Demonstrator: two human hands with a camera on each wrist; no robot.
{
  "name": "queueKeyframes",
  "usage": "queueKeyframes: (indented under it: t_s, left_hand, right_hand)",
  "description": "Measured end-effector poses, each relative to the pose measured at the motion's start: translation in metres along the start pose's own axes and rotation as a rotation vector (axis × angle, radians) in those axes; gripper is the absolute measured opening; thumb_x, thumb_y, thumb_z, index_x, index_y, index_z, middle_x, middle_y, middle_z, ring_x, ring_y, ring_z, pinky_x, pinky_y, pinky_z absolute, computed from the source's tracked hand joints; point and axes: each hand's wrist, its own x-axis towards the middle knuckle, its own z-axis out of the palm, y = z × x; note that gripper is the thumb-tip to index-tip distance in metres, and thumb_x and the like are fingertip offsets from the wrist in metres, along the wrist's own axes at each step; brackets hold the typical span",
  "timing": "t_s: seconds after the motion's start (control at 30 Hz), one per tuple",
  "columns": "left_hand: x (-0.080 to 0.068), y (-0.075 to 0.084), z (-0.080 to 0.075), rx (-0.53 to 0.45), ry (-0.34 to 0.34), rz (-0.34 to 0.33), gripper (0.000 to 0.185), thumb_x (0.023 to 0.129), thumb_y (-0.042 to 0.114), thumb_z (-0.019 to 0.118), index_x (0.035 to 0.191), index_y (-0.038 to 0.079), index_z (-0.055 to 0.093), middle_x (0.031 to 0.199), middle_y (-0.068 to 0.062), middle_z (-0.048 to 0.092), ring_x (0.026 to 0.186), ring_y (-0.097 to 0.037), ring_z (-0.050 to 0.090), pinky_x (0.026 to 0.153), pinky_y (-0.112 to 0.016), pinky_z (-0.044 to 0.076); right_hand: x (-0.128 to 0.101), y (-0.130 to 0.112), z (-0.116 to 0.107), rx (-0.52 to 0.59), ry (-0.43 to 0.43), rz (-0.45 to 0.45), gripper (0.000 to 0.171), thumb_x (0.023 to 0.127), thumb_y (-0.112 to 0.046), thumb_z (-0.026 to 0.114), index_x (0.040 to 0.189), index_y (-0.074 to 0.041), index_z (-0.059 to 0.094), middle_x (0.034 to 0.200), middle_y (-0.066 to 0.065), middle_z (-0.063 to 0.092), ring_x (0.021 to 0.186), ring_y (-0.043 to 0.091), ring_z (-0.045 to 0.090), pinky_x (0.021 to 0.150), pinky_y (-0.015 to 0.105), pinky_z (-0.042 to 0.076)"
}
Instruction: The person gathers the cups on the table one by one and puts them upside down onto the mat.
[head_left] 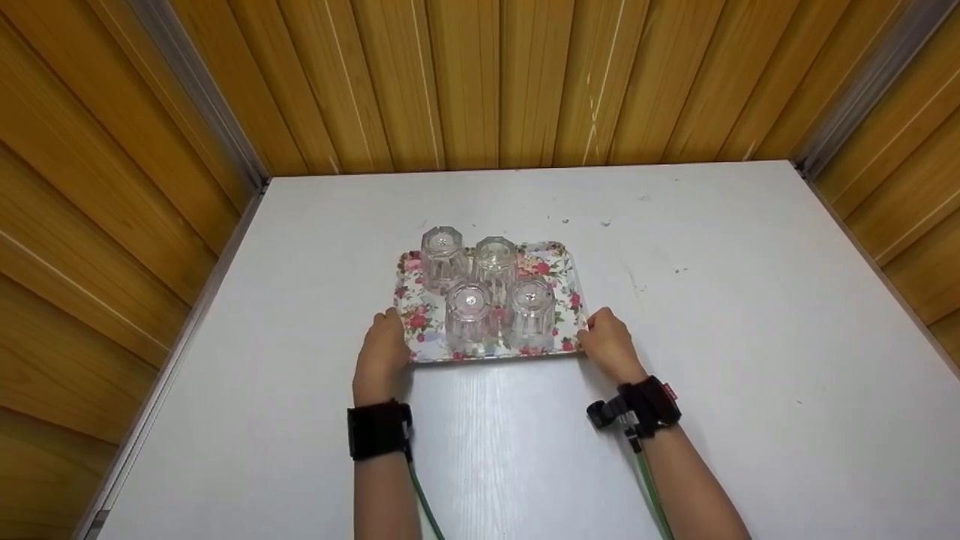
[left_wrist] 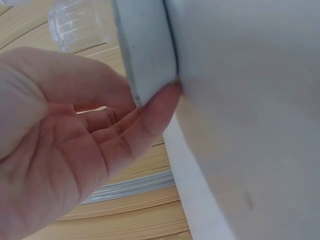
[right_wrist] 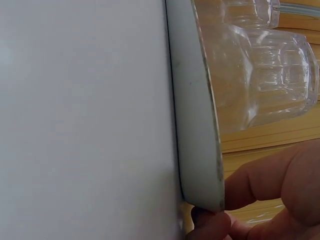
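Note:
A floral tray [head_left: 439, 330] with a white underside lies close over the white table. Several clear glasses stand upside down on it, among them a back left glass [head_left: 442, 259] and a front right glass [head_left: 531, 307]. My left hand [head_left: 382, 349] grips the tray's left edge near the front corner. In the left wrist view its thumb is over the rim and its fingers [left_wrist: 160, 110] are beneath. On the other side my right hand [head_left: 609, 345] pinches the right edge, thumb above and fingers [right_wrist: 210, 226] under the corner in the right wrist view.
The white table [head_left: 750, 337] meets a yellow wood-slat wall [head_left: 495, 82] at the back, with more slatted panels on both sides. Green cables [head_left: 425, 499] run from the black wrist straps [head_left: 377, 431] toward the near edge.

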Motion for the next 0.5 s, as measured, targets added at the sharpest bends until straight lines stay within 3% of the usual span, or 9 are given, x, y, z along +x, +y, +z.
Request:
queueKeyframes:
  t_s: [0.17, 0.5]
  left_hand:
    - [0.0012, -0.0008, 0.0003, -0.001, 0.005, 0.006, 0.051, 0.079, -0.011, 0.053, 0.127, -0.014, 0.037, 0.116, -0.03, 0.048, 0.107, -0.039, 0.05, 0.095, -0.046, 0.041]
    - [0.001, -0.0019, -0.0011, 0.034, 0.007, 0.015, 0.032, 0.081, -0.012, 0.048, 0.113, -0.012, 0.05, 0.102, -0.024, 0.053, 0.092, -0.032, 0.053, 0.084, -0.043, 0.046]
  right_hand:
    - [-0.0002, -0.0004, -0.0007, 0.0, -0.006, -0.001, 0.014, 0.079, -0.006, 0.049, 0.088, 0.004, 0.047, 0.077, 0.013, 0.05, 0.069, 0.025, 0.048, 0.057, 0.03, 0.038]
    - [-0.0016, -0.0015, -0.0013, -0.01, -0.012, -0.011, 0.013, 0.079, -0.006, 0.048, 0.087, 0.004, 0.047, 0.075, 0.011, 0.049, 0.07, 0.026, 0.048, 0.058, 0.03, 0.038]
